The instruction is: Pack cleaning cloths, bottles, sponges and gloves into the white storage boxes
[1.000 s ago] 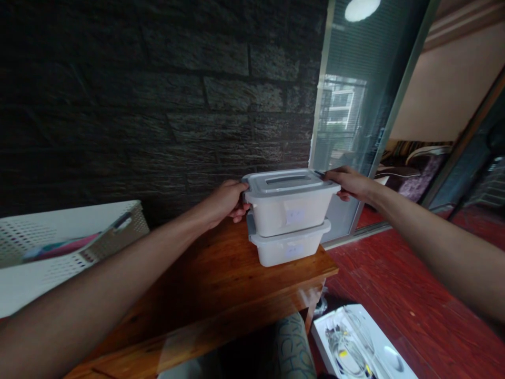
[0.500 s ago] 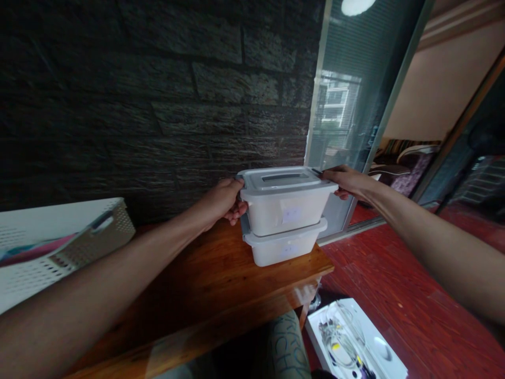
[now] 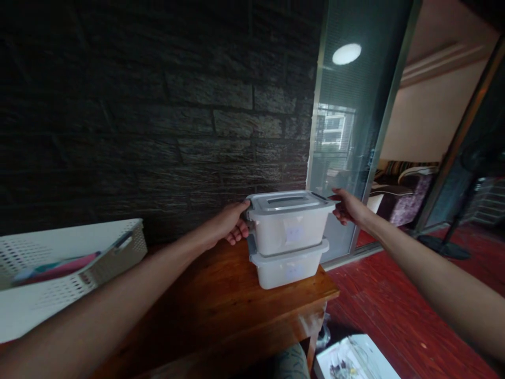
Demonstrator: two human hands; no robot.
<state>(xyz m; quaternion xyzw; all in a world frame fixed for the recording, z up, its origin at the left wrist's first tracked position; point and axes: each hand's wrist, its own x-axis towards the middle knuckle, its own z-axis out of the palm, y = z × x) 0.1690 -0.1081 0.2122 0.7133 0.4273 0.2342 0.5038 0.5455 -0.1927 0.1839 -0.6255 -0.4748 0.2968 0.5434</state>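
Note:
Two white lidded storage boxes stand stacked at the right end of the wooden table. The upper storage box (image 3: 292,231) has a grey-rimmed lid (image 3: 290,200) with a handle slot and a paper label on its front. Below it, the lower storage box (image 3: 290,269) rests on the tabletop. My left hand (image 3: 232,223) is closed at the upper box's left end, thumb on the grey latch and fingers curled underneath. My right hand (image 3: 349,207) is at the upper box's right end, fingers apart and holding nothing; whether a fingertip touches the rim is hard to tell.
A white perforated basket (image 3: 118,263) with coloured items stands on the wooden table (image 3: 221,295) at left. Behind is a dark stone wall (image 3: 177,131); a glass door panel (image 3: 339,147) is at right. On the red floor lies a white open box (image 3: 371,352) with cables.
My right hand has let go of the upper box's right end and its fingers have spread. My left hand stays at the left end. The view has tilted up; the boxes stay stacked.

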